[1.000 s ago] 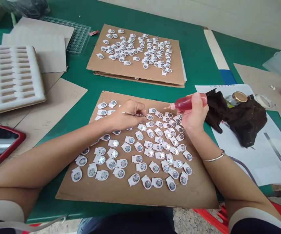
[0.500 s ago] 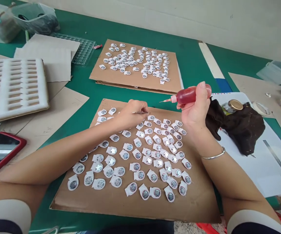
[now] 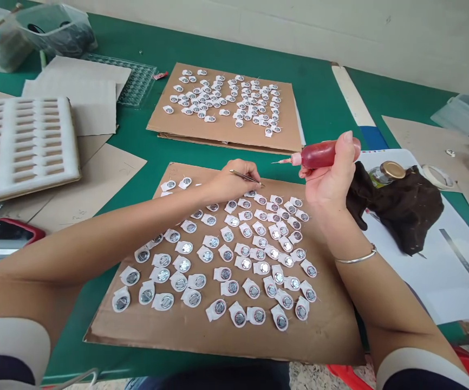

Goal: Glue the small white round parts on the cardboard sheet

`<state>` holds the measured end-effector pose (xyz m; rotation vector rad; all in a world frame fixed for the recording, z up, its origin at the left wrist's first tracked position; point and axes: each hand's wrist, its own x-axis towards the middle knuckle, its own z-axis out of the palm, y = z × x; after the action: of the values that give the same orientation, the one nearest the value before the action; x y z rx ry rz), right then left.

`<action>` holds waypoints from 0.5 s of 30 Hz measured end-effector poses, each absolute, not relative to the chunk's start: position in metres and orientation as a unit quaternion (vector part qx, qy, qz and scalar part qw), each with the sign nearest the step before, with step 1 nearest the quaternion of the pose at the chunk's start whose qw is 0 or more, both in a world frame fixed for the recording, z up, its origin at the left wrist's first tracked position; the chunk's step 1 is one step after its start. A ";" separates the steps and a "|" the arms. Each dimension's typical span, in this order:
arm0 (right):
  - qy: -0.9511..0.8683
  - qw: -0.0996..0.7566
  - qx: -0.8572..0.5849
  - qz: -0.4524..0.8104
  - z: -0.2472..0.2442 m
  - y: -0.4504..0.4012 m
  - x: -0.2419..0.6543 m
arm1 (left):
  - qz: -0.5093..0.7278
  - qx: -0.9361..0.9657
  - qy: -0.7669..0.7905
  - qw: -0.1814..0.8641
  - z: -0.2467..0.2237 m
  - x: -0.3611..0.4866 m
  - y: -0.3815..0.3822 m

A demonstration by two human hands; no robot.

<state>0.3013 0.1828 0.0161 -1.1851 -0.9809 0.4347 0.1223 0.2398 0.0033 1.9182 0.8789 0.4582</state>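
Head view: left hand [image 3: 230, 187] grips tweezers [image 3: 247, 177], tip half-hidden; right hand [image 3: 332, 181] grips red bottle [image 3: 318, 155].

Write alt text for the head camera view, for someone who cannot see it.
A person's right hand holds a small red squeeze bottle, nozzle pointing left, while the left hand grips tweezers over a cardboard sheet covered with small round metal parts on white tabs. A second filled sheet lies behind on the green table.
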 end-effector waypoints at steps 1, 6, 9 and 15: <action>-0.441 0.699 -0.531 0.189 0.017 0.182 0.302 | 0.180 0.781 0.358 0.479 0.003 0.124 0.239; -0.423 0.723 -0.511 0.193 0.026 0.179 0.303 | 0.197 0.783 0.351 0.474 0.004 0.118 0.236; -0.409 0.737 -0.500 0.199 0.032 0.177 0.300 | 0.209 0.800 0.365 0.428 0.013 0.102 0.232; -0.434 0.716 -0.512 0.192 0.035 0.175 0.291 | 0.182 0.841 0.358 0.363 0.026 0.075 0.216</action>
<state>0.2909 0.1749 0.0349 -1.1340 -0.9600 0.4250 0.0752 0.2163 0.0257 2.1640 0.9219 0.4688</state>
